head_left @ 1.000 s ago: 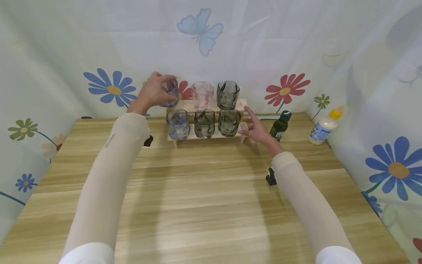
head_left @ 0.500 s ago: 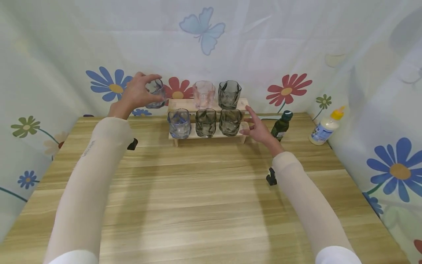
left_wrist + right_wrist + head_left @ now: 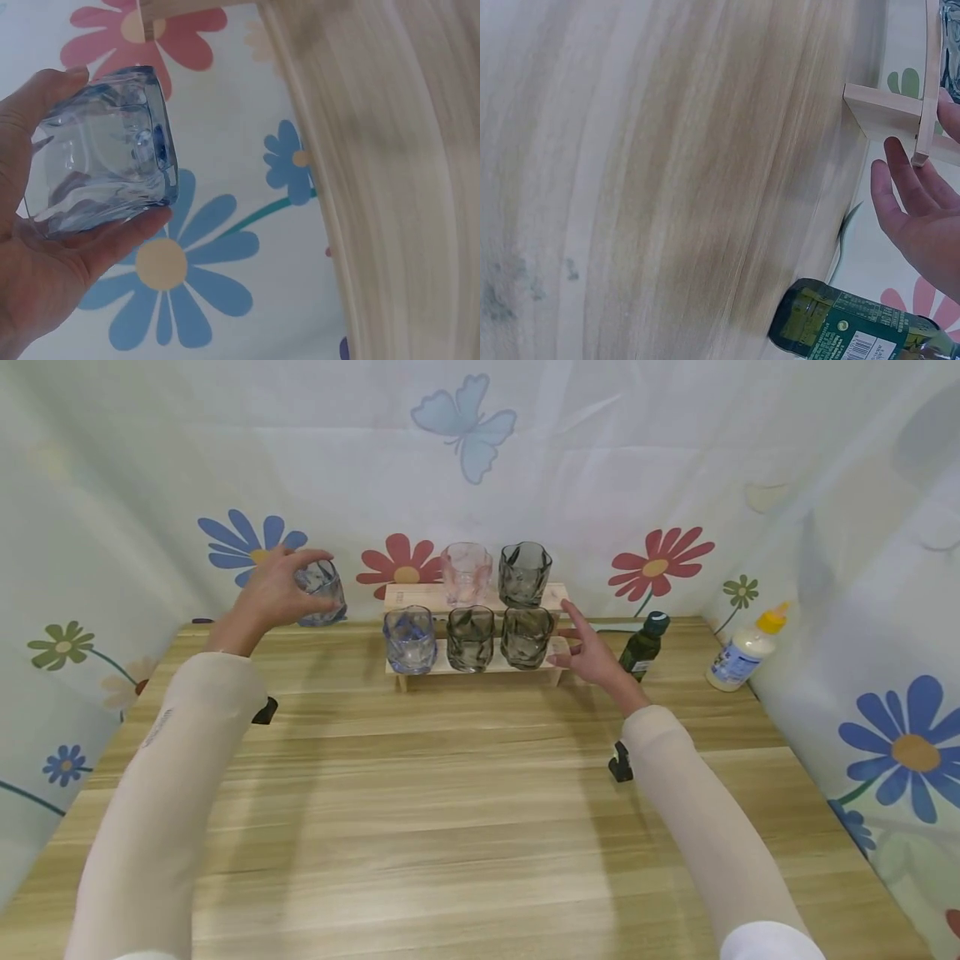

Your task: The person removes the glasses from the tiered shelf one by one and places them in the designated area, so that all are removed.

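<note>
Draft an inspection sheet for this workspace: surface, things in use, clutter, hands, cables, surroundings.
Surface: wood-grain table.
Things in use: held blue glass, left of the two-tier wooden rack; upper tier, pink glass and grey glass; lower tier, blue-tinted glass and two smoky glasses.
Clutter: green bottle and yellow-capped bottle, right of the rack.
Hands: left hand grips the held blue glass; right hand at the rack's right end.
Cables: nothing seen.
Surroundings: floral backdrop.
</note>
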Demonstrator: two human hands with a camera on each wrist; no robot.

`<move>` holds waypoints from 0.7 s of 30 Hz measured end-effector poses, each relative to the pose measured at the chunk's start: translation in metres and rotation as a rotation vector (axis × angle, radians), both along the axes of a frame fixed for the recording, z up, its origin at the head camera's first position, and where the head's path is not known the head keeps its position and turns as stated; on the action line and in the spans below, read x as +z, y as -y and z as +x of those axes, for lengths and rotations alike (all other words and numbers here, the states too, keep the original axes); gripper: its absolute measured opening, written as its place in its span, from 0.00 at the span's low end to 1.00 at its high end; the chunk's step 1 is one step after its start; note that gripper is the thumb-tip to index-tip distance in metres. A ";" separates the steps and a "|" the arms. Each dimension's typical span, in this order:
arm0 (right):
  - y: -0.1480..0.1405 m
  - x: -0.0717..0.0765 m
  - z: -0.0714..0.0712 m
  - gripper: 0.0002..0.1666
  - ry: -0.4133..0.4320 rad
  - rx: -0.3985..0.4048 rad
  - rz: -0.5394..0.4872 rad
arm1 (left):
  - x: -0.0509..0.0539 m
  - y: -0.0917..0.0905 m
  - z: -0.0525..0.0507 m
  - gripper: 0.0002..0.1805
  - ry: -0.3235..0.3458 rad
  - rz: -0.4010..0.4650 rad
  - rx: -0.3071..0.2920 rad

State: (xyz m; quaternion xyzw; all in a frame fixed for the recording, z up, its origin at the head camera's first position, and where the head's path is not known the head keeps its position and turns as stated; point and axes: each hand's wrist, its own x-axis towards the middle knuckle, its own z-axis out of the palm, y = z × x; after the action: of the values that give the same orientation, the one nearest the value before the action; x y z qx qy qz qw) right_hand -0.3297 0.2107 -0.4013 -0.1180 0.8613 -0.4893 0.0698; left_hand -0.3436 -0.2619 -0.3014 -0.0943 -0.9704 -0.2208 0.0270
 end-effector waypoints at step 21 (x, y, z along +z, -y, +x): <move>-0.002 -0.004 -0.002 0.59 -0.033 0.001 0.013 | -0.039 0.059 0.022 0.41 0.031 -0.026 -0.007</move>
State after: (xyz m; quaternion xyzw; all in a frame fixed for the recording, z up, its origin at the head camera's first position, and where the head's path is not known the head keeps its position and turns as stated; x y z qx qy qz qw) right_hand -0.3317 0.2122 -0.4049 -0.1263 0.8653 -0.4818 0.0566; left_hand -0.3212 -0.3210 -0.3400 -0.0946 -0.9731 -0.2097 0.0100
